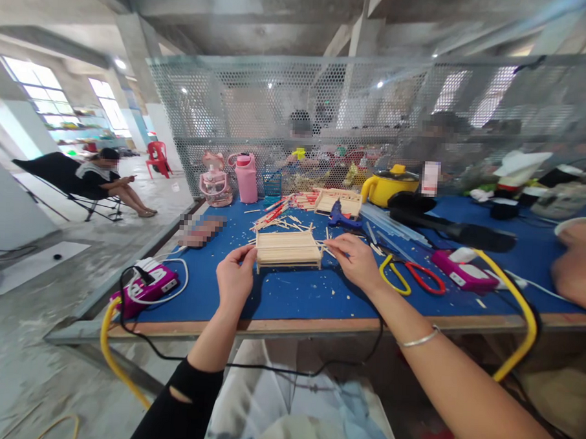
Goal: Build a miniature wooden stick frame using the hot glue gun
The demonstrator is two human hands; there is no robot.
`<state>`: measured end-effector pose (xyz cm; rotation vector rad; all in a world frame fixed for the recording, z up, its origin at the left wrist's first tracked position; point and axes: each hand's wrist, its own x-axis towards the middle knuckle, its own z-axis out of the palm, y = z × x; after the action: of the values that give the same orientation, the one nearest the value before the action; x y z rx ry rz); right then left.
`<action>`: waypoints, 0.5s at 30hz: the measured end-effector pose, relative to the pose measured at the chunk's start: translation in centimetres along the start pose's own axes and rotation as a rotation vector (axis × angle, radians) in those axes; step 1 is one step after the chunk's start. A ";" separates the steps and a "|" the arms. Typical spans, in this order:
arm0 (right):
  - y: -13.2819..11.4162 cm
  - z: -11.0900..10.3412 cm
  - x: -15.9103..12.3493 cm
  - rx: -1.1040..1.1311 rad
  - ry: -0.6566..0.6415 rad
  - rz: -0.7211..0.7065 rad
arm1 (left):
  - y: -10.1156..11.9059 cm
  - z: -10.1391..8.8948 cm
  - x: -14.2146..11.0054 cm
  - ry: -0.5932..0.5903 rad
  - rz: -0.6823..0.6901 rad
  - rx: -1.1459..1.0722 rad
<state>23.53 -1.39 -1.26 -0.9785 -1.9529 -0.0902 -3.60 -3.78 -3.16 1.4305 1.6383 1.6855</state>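
Note:
A small bench-like model made of pale wooden sticks (290,250) stands on the blue tabletop in front of me. My left hand (236,275) pinches its left end between thumb and fingers. At the model's right end, my right hand (355,260) is closed in a pinch on what looks like a thin wooden stick; the fingertips partly hide it. Behind the model lie loose sticks (286,222), some red-tipped, and a blue glue gun (344,216). A second stick model (325,200) sits behind the glue gun.
Scissors with yellow and red handles (411,276) lie right of my right hand. Purple power strips (149,289) (465,272) flank the work area. Clear glue sticks (394,225), a yellow pot (389,186) and a pink bottle (246,178) stand farther back. Another person's arm (579,271) is at right.

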 end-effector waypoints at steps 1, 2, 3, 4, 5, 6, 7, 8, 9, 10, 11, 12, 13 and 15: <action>0.1 0.0 0.0 -0.008 -0.003 -0.001 | 0.0 0.0 0.0 0.000 -0.001 -0.002; 0.2 0.1 0.0 -0.015 -0.007 -0.003 | 0.0 0.0 0.0 -0.001 -0.002 -0.005; 0.3 0.2 -0.1 -0.022 -0.011 -0.004 | 0.0 0.0 0.0 -0.002 -0.003 -0.006; 0.3 0.2 -0.1 -0.029 -0.014 -0.005 | 0.0 0.0 0.0 -0.003 -0.004 -0.007; 0.4 0.3 -0.1 -0.035 -0.017 -0.005 | 0.0 0.0 0.0 -0.004 -0.005 -0.007; 0.4 0.3 -0.1 -0.040 -0.020 -0.006 | 0.1 0.0 0.0 -0.004 -0.005 -0.007; 0.4 0.3 -0.1 -0.043 -0.022 -0.006 | 0.1 0.0 0.0 -0.006 -0.004 -0.006; 0.3 0.3 -0.1 -0.046 -0.024 -0.007 | 0.1 0.0 -0.1 -0.008 -0.003 -0.006; 0.3 0.3 -0.1 -0.047 -0.026 -0.008 | 0.1 0.0 -0.1 -0.009 -0.002 -0.006; 0.3 0.2 -0.1 -0.048 -0.029 -0.010 | 0.2 0.0 -0.1 -0.011 0.000 -0.005; 0.2 0.1 0.0 -0.048 -0.033 -0.013 | 0.2 0.0 -0.1 -0.011 0.001 -0.005; 0.2 0.0 0.1 -0.049 -0.038 -0.017 | 0.2 0.0 -0.2 -0.011 0.002 -0.004; 0.2 -0.2 0.2 -0.051 -0.043 -0.023 | 0.3 -0.1 -0.2 -0.012 0.002 -0.004; 0.2 -0.6 0.6 -0.055 -0.053 -0.035 | 0.5 -0.1 -0.2 -0.019 -0.002 -0.003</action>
<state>23.94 -1.11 -0.53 -0.9918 -2.0263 -0.1398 -3.45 -4.11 -2.78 1.4388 1.6253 1.6675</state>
